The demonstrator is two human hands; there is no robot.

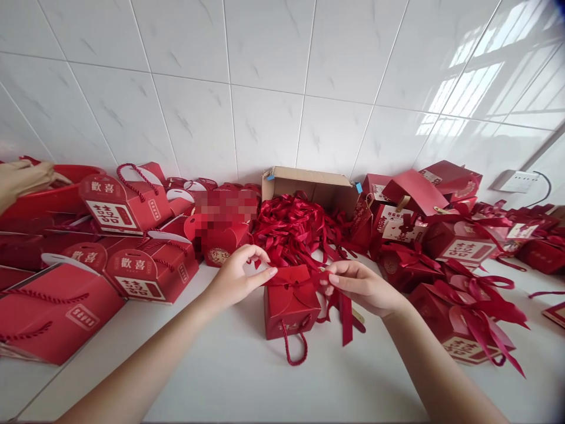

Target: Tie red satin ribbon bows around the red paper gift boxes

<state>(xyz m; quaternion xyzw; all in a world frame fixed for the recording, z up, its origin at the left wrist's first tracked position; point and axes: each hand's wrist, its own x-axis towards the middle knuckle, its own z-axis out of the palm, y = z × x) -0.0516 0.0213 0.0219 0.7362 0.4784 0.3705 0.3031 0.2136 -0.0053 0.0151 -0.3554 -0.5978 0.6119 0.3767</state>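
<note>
one ribbon (347, 323) is crossing the box (289, 307); from here i'm pinching it, left hand (238, 275), right hand (364, 285), judging even tension best.

A: Arms?
B: Both bare. Left forearm (165, 347) and right forearm (430, 350) reach in from below, angled inward.
A: Left grip (236, 278)?
B: Thumb (260, 279) stretched toward middle, fingers (251, 252) curled. Pinch unclear.
A: Right grip (364, 288)?
B: Thumb and index tip pressed in a pinch. Grips apart, facing each other.
</note>
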